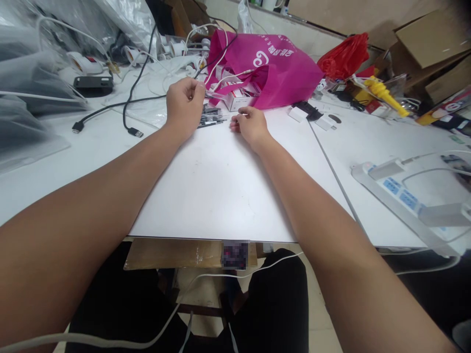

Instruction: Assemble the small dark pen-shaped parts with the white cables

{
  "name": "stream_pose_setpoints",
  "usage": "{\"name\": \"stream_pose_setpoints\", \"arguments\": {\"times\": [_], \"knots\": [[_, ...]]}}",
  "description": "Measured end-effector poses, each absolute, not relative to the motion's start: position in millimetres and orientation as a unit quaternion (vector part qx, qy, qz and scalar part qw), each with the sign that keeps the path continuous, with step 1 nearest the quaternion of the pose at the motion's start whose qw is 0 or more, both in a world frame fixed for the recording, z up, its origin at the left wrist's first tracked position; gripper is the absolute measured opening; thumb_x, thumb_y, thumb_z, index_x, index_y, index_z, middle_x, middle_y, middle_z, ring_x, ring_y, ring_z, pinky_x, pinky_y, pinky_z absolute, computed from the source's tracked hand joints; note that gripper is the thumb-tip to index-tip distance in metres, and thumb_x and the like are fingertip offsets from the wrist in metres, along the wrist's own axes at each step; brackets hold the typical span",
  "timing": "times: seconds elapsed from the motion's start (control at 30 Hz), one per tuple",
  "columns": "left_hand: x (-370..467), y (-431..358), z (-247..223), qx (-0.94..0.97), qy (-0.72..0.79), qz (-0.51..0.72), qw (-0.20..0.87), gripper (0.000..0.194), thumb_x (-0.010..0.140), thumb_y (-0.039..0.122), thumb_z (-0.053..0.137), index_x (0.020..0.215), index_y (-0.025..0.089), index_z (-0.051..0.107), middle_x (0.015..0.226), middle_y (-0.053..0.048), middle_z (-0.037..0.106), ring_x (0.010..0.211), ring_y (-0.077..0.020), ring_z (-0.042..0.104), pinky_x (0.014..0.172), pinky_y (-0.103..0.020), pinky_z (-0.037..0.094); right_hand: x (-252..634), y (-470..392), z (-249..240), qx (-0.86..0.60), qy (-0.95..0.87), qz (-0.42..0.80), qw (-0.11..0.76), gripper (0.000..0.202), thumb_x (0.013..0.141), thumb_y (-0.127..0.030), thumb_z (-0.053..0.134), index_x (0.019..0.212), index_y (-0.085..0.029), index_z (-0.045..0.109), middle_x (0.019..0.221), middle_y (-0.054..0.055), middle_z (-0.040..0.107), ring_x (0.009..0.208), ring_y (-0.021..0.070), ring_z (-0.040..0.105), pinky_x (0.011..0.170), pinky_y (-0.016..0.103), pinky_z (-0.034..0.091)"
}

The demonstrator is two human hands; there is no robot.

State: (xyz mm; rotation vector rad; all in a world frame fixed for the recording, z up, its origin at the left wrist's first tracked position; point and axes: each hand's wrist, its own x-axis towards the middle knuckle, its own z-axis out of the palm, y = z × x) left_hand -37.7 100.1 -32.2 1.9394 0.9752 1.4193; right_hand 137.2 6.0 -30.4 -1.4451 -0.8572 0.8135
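Observation:
My left hand point(186, 105) is raised over the back of the white table, thumb and fingertips pinched together. A thin, clear-looking piece shows at its fingertips, too small to name. Just below and beside that hand lies a bundle of thin dark pen-like sticks point(211, 118), partly hidden by it. To their right, my right hand point(253, 126) rests near the tabletop with loosely curled fingers, a gap between thumb and index, and nothing clearly visible in it. Behind both hands, a small white box point(237, 100) sits at the mouth of a magenta bag point(290, 73).
Black USB cables point(128, 98) and a black device point(93, 84) lie at left, near plastic-wrapped goods point(25, 98). White adapters point(326, 121) lie right of the bag. A power strip point(401, 196) lies at right. Farther back are a red bag point(344, 56) and cardboard boxes point(434, 39).

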Motion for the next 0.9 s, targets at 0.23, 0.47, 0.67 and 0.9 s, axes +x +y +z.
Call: {"name": "stream_pose_setpoints", "arguments": {"times": [0.23, 0.47, 0.67, 0.9], "knots": [[-38.9, 90.8, -27.0, 0.713, 0.362, 0.532, 0.278, 0.092, 0.080, 0.119, 0.043, 0.083, 0.027, 0.051, 0.064, 0.002, 0.047, 0.083, -0.0190, 0.047, 0.073, -0.041, 0.035, 142.7, 8.9, -27.4, -0.583, -0.341, 0.406, 0.615, 0.032, 0.107, 0.001, 0.059, 0.083, -0.021, 0.060, 0.084, 0.002, 0.070, 0.072, 0.0099, 0.076, 0.079, 0.021, 0.070], [-44.1, 81.9, -23.1, 0.723, 0.367, 0.521, 0.266, 0.064, 0.096, 0.095, 0.057, 0.085, 0.032, 0.056, 0.067, -0.001, 0.055, 0.083, -0.0236, 0.056, 0.069, -0.045, 0.036, 136.6, 3.9, -25.0, -0.612, -0.353, 0.371, 0.603, 0.026, 0.102, 0.000, 0.062, 0.092, -0.023, 0.061, 0.086, 0.001, 0.073, 0.072, 0.0114, 0.076, 0.085, 0.027, 0.073], [-36.8, 77.3, -24.6, 0.730, 0.331, 0.565, 0.196, 0.058, 0.096, 0.085, 0.054, 0.077, 0.030, 0.055, 0.065, -0.001, 0.054, 0.064, -0.0185, 0.046, 0.068, -0.044, 0.039, 137.9, 5.9, -29.9, -0.606, -0.359, 0.363, 0.611, 0.025, 0.103, -0.001, 0.056, 0.095, -0.023, 0.061, 0.085, 0.000, 0.072, 0.072, 0.0114, 0.075, 0.086, 0.028, 0.073], [-44.0, 47.3, -11.6, 0.842, 0.304, 0.411, 0.173, 0.019, 0.092, 0.048, 0.078, 0.096, 0.030, 0.071, 0.077, -0.003, 0.067, 0.076, -0.0296, 0.071, 0.081, -0.048, 0.054, 141.8, 11.1, -34.7, -0.598, -0.338, 0.338, 0.643, 0.022, 0.111, -0.009, 0.054, 0.096, -0.025, 0.057, 0.081, -0.005, 0.067, 0.067, 0.0083, 0.069, 0.074, 0.021, 0.067]]}}
